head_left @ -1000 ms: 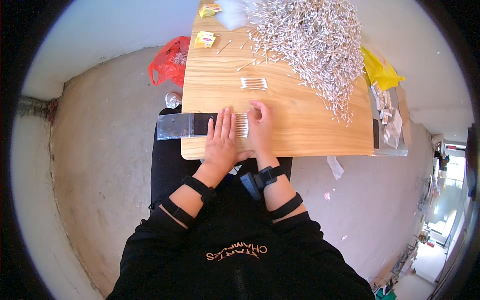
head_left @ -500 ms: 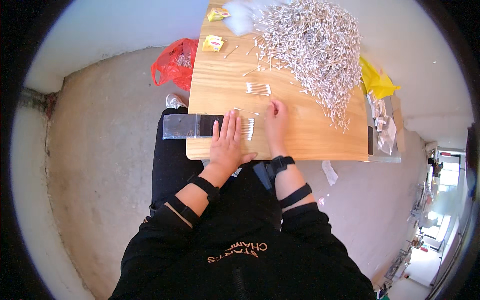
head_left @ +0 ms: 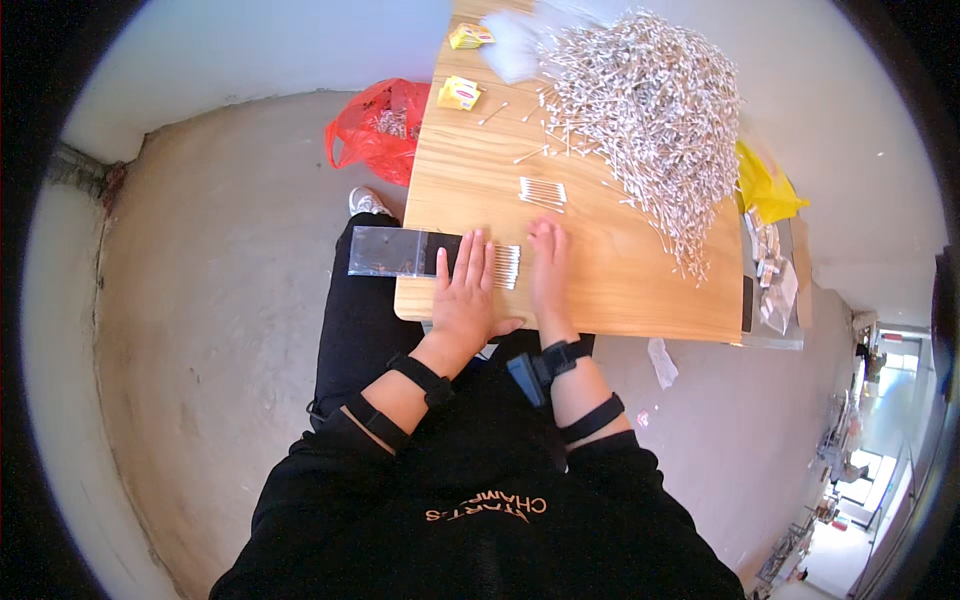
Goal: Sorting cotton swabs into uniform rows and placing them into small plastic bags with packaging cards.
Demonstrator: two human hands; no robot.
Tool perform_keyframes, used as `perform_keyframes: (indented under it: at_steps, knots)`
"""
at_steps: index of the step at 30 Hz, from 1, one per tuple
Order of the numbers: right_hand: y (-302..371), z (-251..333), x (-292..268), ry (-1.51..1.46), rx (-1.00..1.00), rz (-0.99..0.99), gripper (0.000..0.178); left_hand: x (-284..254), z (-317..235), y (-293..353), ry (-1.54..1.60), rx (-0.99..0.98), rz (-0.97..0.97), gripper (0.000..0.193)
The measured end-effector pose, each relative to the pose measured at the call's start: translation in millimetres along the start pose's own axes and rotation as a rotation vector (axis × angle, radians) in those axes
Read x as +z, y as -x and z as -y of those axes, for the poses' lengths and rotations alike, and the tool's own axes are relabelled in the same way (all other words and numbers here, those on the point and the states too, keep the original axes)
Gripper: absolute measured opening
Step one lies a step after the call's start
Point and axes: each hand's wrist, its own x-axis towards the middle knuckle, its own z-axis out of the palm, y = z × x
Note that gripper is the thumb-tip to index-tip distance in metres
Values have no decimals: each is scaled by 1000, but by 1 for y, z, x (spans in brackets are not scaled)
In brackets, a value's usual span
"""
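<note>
Row of thin white cotton swabs on pale wood-grain counter is part-covered by flat, straight-fingered L hand; R hand is bent alongside, grip can't be told. Swabs could be skewed if nudged.

the desk is light brown with wood grain, the cotton swabs white, the upper-left bag red, the right bag yellow, the shirt black with orange lettering.

The left fingers hide the nearer swab row's left ends; the picture's top crops the table.
</note>
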Motion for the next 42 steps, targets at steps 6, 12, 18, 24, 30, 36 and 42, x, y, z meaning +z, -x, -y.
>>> perform_keyframes:
  at_steps: [6, 12, 18, 24, 30, 36, 42]
  knots:
    - [34, 13, 56, -53, -78, 80, 37, 12, 34, 7, -240, -67, -25, 109]
    - [23, 38, 60, 11, -39, -67, 30, -15, 38, 5, -233, -99, 73, 110]
    - [19, 51, 69, 742, -326, -29, 42, -19, 42, 7, -126, -108, 131, 112]
    - [19, 45, 71, 903, -427, 64, 44, -24, 53, 11, -17, -48, -64, 84]
    - [16, 43, 72, 898, -505, 37, 33, -56, 77, 3, 39, -243, -172, 26]
    - [19, 45, 75, 897, -500, 49, 31, -46, 79, -12, -169, -320, -76, 23]
    - [17, 44, 72, 849, -473, 48, 32, -66, 80, -28, -179, -277, 166, 20]
